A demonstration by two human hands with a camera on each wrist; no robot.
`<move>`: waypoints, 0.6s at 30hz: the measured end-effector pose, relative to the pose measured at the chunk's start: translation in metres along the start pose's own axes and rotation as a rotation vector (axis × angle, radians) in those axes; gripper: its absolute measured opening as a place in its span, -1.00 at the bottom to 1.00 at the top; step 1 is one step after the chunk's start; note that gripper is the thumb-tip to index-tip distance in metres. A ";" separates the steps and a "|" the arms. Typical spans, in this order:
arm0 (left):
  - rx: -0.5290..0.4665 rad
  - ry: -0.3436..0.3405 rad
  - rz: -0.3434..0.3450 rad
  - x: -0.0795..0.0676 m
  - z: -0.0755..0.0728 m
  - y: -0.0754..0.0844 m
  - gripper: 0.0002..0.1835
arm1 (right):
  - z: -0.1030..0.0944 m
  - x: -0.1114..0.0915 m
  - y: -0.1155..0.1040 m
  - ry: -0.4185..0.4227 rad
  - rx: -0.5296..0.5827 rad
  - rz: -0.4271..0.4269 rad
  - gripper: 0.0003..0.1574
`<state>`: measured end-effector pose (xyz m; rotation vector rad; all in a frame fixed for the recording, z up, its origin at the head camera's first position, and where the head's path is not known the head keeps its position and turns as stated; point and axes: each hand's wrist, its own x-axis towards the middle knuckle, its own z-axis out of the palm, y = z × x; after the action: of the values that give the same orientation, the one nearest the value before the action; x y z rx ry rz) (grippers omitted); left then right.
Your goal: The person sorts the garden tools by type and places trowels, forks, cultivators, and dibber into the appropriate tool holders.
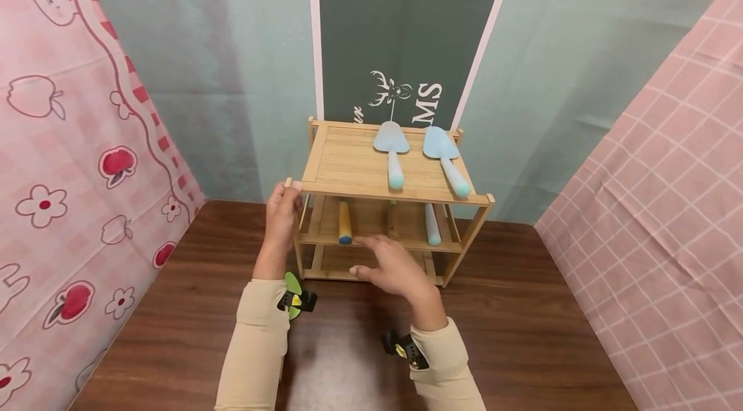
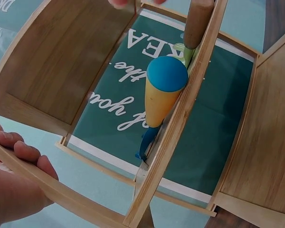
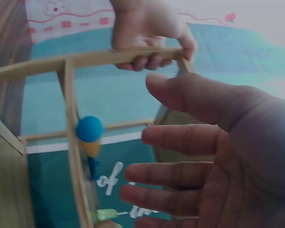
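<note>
My left hand (image 1: 281,214) grips the front left post of a three-level wooden rack (image 1: 342,162); in the left wrist view its fingers (image 2: 26,152) curl over the wood. My right hand (image 1: 397,266) is held before the middle shelf with fingers apart and nothing in them. Closest to it is a tool with a yellow, blue-ended handle (image 1: 345,224), lying on that shelf. In the left wrist view its narrow blue end (image 2: 146,142) shows behind the handle. Beside it lies a green tool with a brown handle (image 2: 197,23), and farther right a white handle (image 1: 432,225).
Two small shovels lie on the top shelf, one whitish (image 1: 391,139) and one light blue (image 1: 440,143). The rack stands on a dark wooden table (image 1: 522,308). Behind hangs a green cloth (image 1: 261,75), with pink cloths (image 1: 650,172) at both sides.
</note>
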<state>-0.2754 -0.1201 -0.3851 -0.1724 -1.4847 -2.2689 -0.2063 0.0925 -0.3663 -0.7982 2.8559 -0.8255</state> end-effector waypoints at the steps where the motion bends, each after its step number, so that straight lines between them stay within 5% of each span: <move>1: 0.002 -0.003 0.002 0.000 0.000 0.000 -0.78 | -0.003 -0.002 0.000 -0.004 -0.004 -0.004 -0.31; 18: -0.011 -0.053 0.008 0.001 -0.002 0.001 -0.79 | -0.050 -0.034 0.026 0.043 -0.009 0.090 -0.35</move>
<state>-0.2757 -0.1229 -0.3851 -0.2426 -1.4953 -2.2830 -0.1991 0.1520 -0.3395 -0.6545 2.9104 -0.8298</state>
